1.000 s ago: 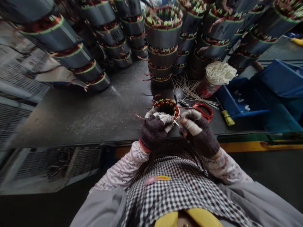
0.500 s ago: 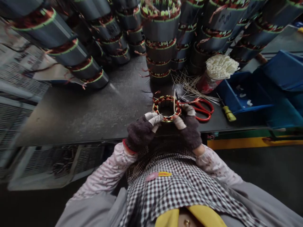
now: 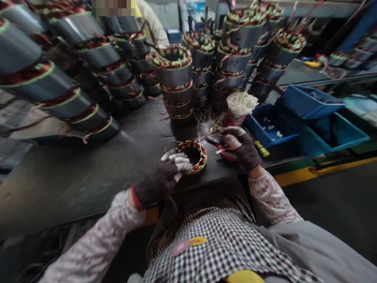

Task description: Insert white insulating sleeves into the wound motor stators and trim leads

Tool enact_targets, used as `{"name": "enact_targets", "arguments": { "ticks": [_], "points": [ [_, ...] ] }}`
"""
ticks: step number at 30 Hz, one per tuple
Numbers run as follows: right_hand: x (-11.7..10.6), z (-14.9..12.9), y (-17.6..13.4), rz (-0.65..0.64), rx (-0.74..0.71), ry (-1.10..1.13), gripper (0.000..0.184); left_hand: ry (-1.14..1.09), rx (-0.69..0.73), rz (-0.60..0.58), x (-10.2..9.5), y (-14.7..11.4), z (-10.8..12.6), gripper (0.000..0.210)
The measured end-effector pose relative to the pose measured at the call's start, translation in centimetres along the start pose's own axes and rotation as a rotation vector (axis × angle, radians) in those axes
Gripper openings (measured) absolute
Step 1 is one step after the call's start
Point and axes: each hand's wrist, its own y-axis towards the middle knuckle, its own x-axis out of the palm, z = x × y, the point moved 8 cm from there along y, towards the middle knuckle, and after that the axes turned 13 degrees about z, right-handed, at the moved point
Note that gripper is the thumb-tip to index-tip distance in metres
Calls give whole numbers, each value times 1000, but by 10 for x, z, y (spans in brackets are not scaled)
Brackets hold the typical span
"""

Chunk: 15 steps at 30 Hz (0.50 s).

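A wound motor stator (image 3: 203,160) with copper coils and a green-edged rim lies on the dark bench near its front edge. My left hand (image 3: 160,175), in a dark fingerless glove with taped fingertips, grips its left side. A thin pale strand rises from the stator's right rim. Off to the right, my right hand (image 3: 240,147) is closed in a pinch, with a short white tube-like piece (image 3: 220,151) at its fingertips. Red-handled scissors (image 3: 228,156) lie under and beside that hand, partly hidden by it.
Stacked stators (image 3: 176,94) line the back and left. A cup of white sleeves (image 3: 240,106) stands behind my right hand, with loose thin sticks (image 3: 210,120) beside it. Blue bins (image 3: 273,137) and a yellow-handled tool (image 3: 261,148) are at right. A person (image 3: 151,23) is behind the stacks.
My right hand has left the stator and moved right, over the scissors, with a white piece in its fingers. My left hand stays on the stator. The view has tilted up and turned right.
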Motion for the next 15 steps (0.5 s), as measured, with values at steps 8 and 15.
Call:
{"name": "enact_targets", "arguments": {
  "ticks": [8, 15],
  "points": [
    [-74, 28, 75, 597, -117, -192, 25, 87, 14, 348, 16, -7, 10, 5],
    [-79, 18, 67, 679, -230, -131, 32, 123, -178, 516, 23, 1, 4, 5]
  ]
}}
